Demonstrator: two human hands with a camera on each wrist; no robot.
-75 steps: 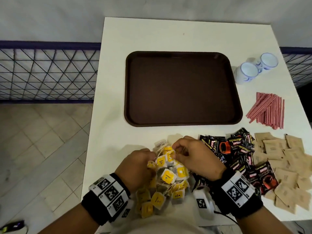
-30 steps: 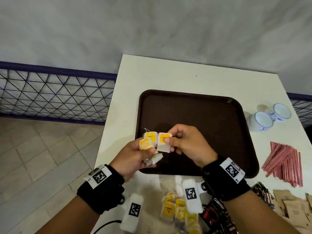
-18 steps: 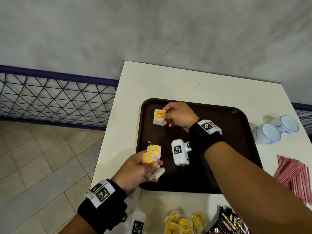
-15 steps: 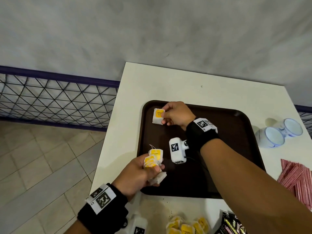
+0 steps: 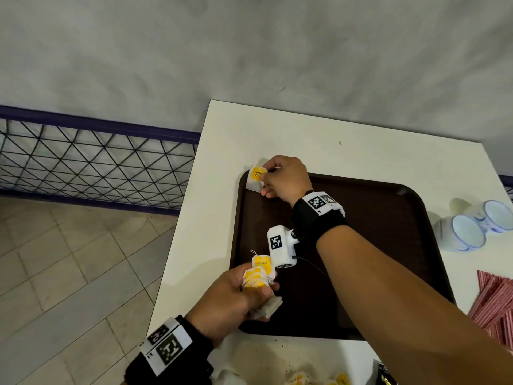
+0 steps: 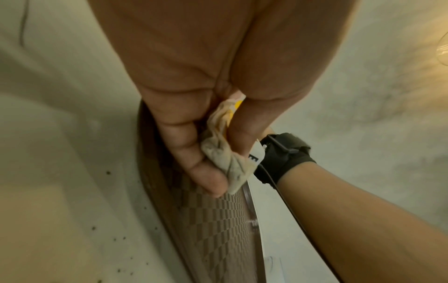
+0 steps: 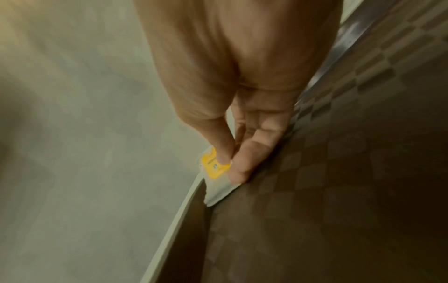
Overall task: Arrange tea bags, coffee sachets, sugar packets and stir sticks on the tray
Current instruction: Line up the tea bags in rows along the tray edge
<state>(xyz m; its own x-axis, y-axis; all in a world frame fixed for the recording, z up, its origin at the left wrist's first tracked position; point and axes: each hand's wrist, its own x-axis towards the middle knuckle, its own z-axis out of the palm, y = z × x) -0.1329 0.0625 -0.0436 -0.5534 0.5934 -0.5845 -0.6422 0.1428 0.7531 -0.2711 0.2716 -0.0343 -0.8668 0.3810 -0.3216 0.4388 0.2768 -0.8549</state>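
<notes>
A dark brown tray point(image 5: 374, 245) lies on the white table point(image 5: 361, 140). My right hand point(image 5: 283, 177) pinches one tea bag point(image 5: 256, 177) with a yellow tag at the tray's far left corner; in the right wrist view this tea bag point(image 7: 215, 172) touches the tray rim point(image 7: 179, 210). My left hand point(image 5: 236, 295) grips a bunch of tea bags point(image 5: 261, 276) over the tray's near left edge; the left wrist view shows the crumpled bunch of tea bags point(image 6: 225, 151) between thumb and fingers.
Two white-and-blue cups point(image 5: 472, 229) stand right of the tray. Red stir sticks point(image 5: 497, 304) lie at the right edge. More tea bags point(image 5: 319, 380) and a black coffee sachet point(image 5: 385, 375) show at the bottom. A wire fence point(image 5: 91, 159) borders the floor on the left.
My right hand has carried its single tea bag from beside the left hand out to the tray's far left corner and lowered it. The left hand still holds its bunch.
</notes>
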